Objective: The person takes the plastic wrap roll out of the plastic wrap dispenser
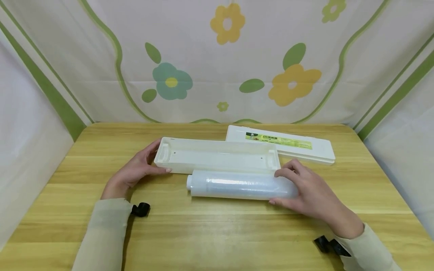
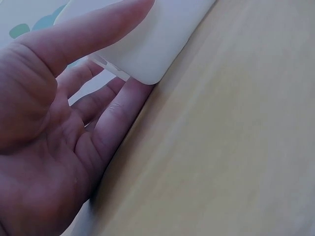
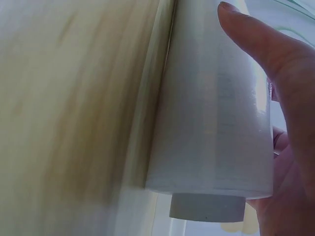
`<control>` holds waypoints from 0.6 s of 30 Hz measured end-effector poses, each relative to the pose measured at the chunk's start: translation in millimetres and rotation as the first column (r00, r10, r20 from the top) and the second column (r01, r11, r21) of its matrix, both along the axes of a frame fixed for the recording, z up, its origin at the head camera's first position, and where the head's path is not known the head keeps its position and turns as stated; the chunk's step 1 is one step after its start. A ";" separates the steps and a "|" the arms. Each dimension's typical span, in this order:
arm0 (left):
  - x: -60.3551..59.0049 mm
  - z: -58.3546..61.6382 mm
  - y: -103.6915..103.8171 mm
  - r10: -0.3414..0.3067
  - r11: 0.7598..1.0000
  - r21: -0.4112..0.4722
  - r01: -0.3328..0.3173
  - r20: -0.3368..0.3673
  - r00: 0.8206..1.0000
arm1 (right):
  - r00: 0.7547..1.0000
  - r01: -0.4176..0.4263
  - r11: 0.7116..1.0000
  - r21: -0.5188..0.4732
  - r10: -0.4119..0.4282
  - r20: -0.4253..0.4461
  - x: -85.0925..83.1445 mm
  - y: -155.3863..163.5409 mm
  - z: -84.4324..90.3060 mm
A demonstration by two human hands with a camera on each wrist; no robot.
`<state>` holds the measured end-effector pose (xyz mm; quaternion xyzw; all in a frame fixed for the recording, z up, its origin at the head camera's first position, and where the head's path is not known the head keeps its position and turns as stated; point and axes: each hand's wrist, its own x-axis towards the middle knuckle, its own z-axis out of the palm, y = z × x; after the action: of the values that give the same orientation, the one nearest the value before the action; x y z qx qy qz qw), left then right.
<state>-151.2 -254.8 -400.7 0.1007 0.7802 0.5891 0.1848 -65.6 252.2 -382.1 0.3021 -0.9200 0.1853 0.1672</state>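
Observation:
A long white plastic box (image 1: 217,155) lies open side up on the table, its inside visible. At its left end is my left hand (image 1: 142,165), thumb along the front wall and fingers around the back corner. The left wrist view shows that hand gripping the rounded end of the box (image 2: 142,49). Just in front of the box lies a roll of cling film (image 1: 234,185), with a short core end sticking out on the left. My right hand (image 1: 308,190) grips the roll near its right end, thumb on the near side; the right wrist view shows the core (image 3: 206,207) up close.
Behind the box, to the right, lies a white lid (image 1: 318,148) with a green and yellow label (image 1: 278,140). The wooden table (image 1: 217,237) meets a flower-printed curtain (image 1: 210,56) at the back, with white fabric on both sides. Black wrist mounts (image 1: 141,209) sit at the sleeves.

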 end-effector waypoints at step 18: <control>12.4 52.3 -0.1 -0.025 0.978 -0.210 0.014 -0.046 0.999 | 0.997 0.074 0.997 0.017 -0.074 -0.004 -17.9 -6.8 41.5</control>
<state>-138.8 -254.9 -348.4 0.1026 0.8411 0.4992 0.1811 -83.5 245.4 -340.6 0.2695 -0.9319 0.1703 0.1731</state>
